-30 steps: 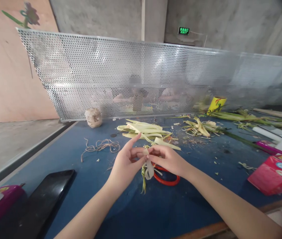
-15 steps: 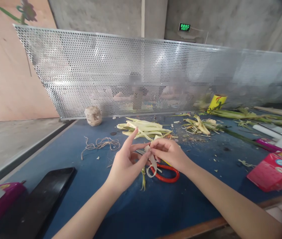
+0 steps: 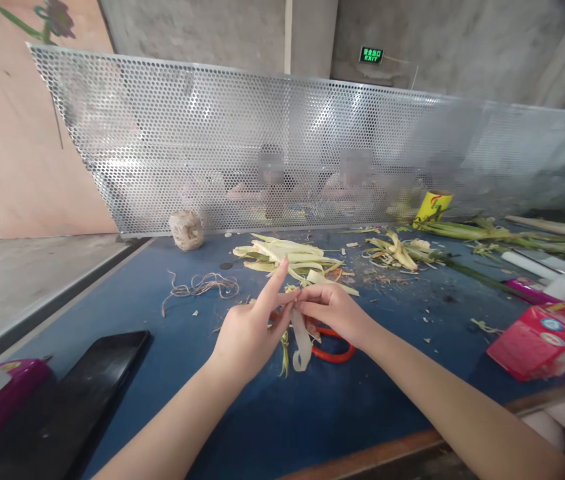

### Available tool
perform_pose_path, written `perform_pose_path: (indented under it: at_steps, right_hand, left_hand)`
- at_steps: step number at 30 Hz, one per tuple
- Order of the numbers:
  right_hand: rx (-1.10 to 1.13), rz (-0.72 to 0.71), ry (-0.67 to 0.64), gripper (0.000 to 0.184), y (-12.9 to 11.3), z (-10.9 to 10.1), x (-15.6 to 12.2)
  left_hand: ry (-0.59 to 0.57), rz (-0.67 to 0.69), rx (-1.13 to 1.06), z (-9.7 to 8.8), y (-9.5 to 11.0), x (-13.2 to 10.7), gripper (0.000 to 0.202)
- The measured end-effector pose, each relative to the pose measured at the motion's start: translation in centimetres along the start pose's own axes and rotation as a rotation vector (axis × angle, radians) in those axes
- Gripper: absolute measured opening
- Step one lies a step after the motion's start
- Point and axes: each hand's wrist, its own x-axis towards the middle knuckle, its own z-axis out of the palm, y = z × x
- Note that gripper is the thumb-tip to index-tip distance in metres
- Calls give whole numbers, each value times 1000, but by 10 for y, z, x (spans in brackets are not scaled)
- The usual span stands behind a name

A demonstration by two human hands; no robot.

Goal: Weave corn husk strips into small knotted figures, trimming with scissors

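Note:
My left hand point(image 3: 250, 337) is closed in a pinch, its index finger pointing up. Fingertip to fingertip with it, my right hand point(image 3: 335, 310) pinches too. Between them they hold a pale translucent strip point(image 3: 302, 343), whose loose end hangs and curls below. I cannot tell whether it is husk or tape. A small green bundle of plant strands point(image 3: 284, 357) shows beside the strip, its upper part hidden by my fingers. Under my right hand lie scissors with a red handle point(image 3: 333, 352); their blades are covered. Just beyond my hands is a pile of pale green husk leaves point(image 3: 292, 252).
Tangled string point(image 3: 202, 287) and a phone point(image 3: 92, 380) lie left. A wrapped lump point(image 3: 186, 230) stands near the perforated metal screen point(image 3: 162, 147), behind which people sit. Right are plant scraps point(image 3: 400, 253), a yellow can point(image 3: 432, 208) and a red tissue pack point(image 3: 545, 343).
My fingertips have drawn closer together around the strip. Its loose end now hangs lower and straighter. My right hand has shifted slightly left, uncovering a pale leaf behind it.

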Motion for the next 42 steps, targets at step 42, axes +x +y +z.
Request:
perform_pose_path:
  at_steps: [42]
  right_hand:
    - [-648,-292,127,15,-2,-2,-3]
  left_hand:
    - [3,-310,-312,-3,7,7,96]
